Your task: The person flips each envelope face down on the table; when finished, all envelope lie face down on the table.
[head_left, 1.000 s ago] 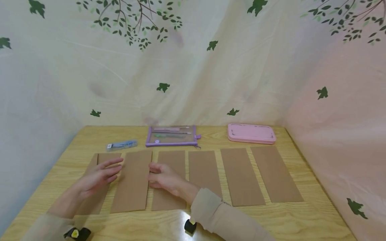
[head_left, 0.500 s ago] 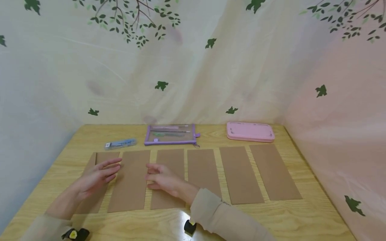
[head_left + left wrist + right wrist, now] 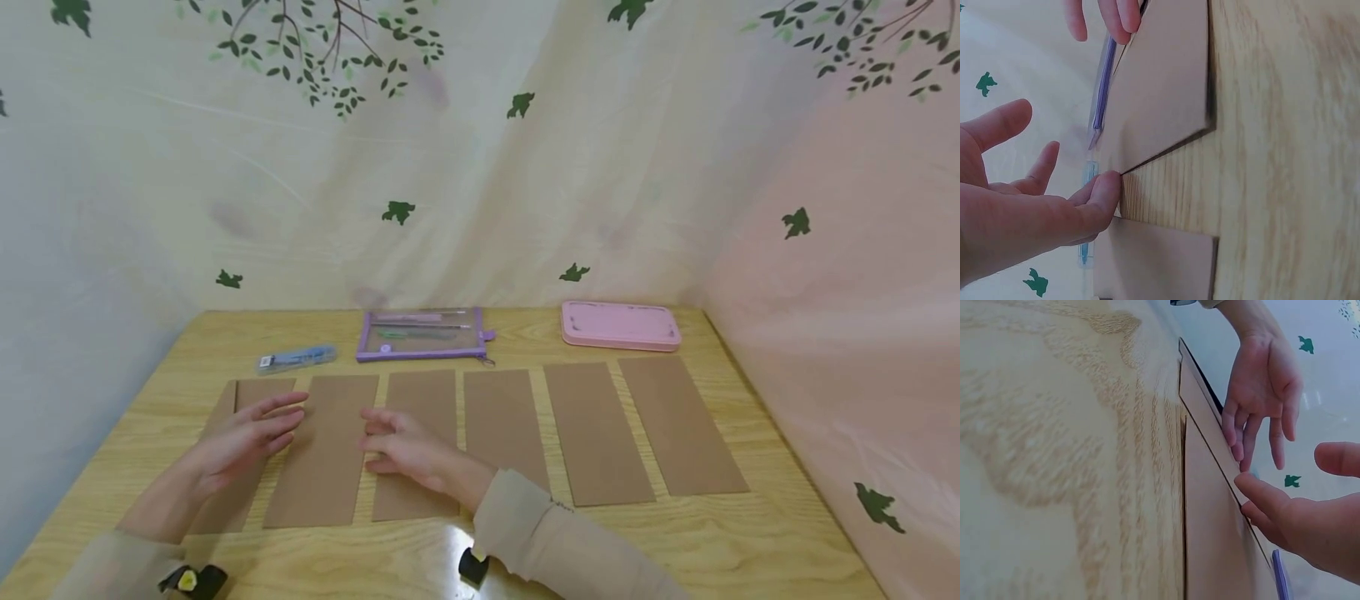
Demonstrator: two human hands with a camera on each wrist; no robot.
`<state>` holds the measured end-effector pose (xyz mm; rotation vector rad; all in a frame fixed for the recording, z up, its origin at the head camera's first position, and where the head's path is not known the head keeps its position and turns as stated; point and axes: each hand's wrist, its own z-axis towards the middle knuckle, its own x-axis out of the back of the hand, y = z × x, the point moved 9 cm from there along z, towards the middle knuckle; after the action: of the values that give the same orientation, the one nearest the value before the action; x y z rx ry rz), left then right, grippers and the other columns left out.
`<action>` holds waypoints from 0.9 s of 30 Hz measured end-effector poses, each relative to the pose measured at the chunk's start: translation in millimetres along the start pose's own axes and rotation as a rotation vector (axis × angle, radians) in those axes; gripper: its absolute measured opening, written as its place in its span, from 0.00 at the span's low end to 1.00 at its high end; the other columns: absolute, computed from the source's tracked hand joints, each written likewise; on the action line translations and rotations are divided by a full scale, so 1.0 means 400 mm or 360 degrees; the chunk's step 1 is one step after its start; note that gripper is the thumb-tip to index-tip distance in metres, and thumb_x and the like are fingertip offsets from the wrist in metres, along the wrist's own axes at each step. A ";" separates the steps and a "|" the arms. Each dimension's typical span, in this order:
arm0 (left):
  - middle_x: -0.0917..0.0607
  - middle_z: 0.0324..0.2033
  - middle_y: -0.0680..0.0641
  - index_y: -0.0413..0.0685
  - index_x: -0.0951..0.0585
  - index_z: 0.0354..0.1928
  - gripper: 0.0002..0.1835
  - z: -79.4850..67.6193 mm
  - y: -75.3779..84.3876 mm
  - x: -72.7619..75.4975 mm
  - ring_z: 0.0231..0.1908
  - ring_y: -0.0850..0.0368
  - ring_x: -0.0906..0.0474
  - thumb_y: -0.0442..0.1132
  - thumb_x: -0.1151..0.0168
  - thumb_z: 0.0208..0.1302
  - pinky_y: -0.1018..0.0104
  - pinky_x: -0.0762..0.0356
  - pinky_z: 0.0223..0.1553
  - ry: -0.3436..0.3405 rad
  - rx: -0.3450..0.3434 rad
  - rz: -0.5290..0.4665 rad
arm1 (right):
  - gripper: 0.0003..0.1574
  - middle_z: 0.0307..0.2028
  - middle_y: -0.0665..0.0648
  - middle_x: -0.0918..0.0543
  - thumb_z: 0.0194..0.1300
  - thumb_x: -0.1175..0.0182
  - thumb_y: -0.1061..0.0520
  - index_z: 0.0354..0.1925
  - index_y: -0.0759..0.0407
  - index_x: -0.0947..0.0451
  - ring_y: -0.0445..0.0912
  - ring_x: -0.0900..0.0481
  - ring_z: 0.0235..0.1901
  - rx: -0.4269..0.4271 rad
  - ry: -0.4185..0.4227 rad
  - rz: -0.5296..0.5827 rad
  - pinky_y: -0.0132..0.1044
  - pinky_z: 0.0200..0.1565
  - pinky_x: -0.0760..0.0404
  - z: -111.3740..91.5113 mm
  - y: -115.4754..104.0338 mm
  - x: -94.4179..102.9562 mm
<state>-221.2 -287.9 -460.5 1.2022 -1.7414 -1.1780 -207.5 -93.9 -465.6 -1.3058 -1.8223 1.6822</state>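
Note:
Several brown cardboard rectangles lie in a row on the wooden table. At the left edge of the second cardboard piece (image 3: 326, 450), my left hand (image 3: 240, 442) has its fingers extended and spread. The left wrist view shows two of its fingertips (image 3: 1107, 184) touching a corner of that piece. My right hand (image 3: 412, 450) is at the opposite edge, fingers loosely bent; in the right wrist view its fingertips (image 3: 1250, 484) are at the cardboard's edge. Beneath my left hand lies the leftmost cardboard piece (image 3: 228, 504), partly hidden, with a dark line near its top.
Behind the row lie a blue item in a clear case (image 3: 296, 359), a purple-edged transparent pencil pouch (image 3: 420, 357) and a pink pencil case (image 3: 621, 326). More cardboard pieces (image 3: 600, 433) continue rightward. A leaf-printed curtain (image 3: 480, 167) encloses the table (image 3: 360, 562).
The second cardboard piece has turned slightly, its far end shifting right and its near end left. My left fingertips have moved slightly right with its far end. The view has tilted a little.

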 end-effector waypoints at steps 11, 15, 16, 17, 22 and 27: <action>0.49 0.73 0.25 0.36 0.43 0.75 0.30 -0.051 0.069 0.077 0.54 0.74 0.26 0.41 0.49 0.80 0.72 0.22 0.55 0.0063 -0.0178 0.0201 | 0.36 0.73 0.69 0.39 0.73 0.47 0.68 0.75 0.71 0.44 0.63 0.34 0.68 0.0077 -0.0023 -0.0004 0.52 0.64 0.26 0.009 -0.025 0.003; 0.43 0.71 0.28 0.45 0.40 0.73 0.26 -0.089 0.101 0.156 0.52 0.80 0.27 0.43 0.50 0.81 0.75 0.22 0.52 0.0154 -0.0238 0.0442 | 0.36 0.73 0.70 0.37 0.73 0.47 0.68 0.75 0.70 0.44 0.64 0.33 0.68 0.0138 -0.0053 0.0032 0.53 0.65 0.26 0.021 -0.041 -0.022; 0.40 0.70 0.31 0.47 0.40 0.73 0.25 -0.096 0.101 0.178 0.51 0.80 0.27 0.43 0.50 0.81 0.75 0.21 0.51 0.0184 -0.0236 0.0485 | 0.36 0.72 0.70 0.36 0.73 0.46 0.68 0.75 0.70 0.43 0.65 0.32 0.67 0.0149 -0.0053 0.0043 0.52 0.64 0.25 0.026 -0.040 -0.031; 0.38 0.68 0.34 0.50 0.38 0.72 0.23 -0.104 0.097 0.200 0.51 0.81 0.27 0.42 0.50 0.81 0.76 0.21 0.50 0.0209 -0.0233 0.0515 | 0.36 0.71 0.71 0.36 0.73 0.46 0.68 0.75 0.70 0.42 0.65 0.31 0.66 0.0154 -0.0054 0.0054 0.52 0.63 0.24 0.032 -0.038 -0.042; 0.31 0.63 0.46 0.40 0.42 0.73 0.28 -0.133 0.052 0.289 0.48 0.83 0.27 0.43 0.49 0.80 0.76 0.20 0.47 0.0286 -0.0134 0.0641 | 0.37 0.70 0.70 0.33 0.71 0.44 0.69 0.74 0.69 0.41 0.63 0.28 0.64 0.0113 -0.0088 0.0122 0.49 0.60 0.21 0.068 -0.008 -0.110; 0.22 0.52 0.54 0.21 0.50 0.71 0.35 -0.155 -0.008 0.350 0.43 0.74 0.21 0.41 0.48 0.79 0.70 0.17 0.44 0.0347 -0.0022 0.0667 | 0.38 0.70 0.69 0.34 0.70 0.45 0.71 0.75 0.67 0.41 0.61 0.30 0.66 0.0041 -0.0128 0.0305 0.55 0.63 0.25 0.117 0.019 -0.195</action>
<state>-209.6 -438.5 -435.6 0.8626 -1.7064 -0.7791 -199.5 -184.6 -458.6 -1.4617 -1.7608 1.8754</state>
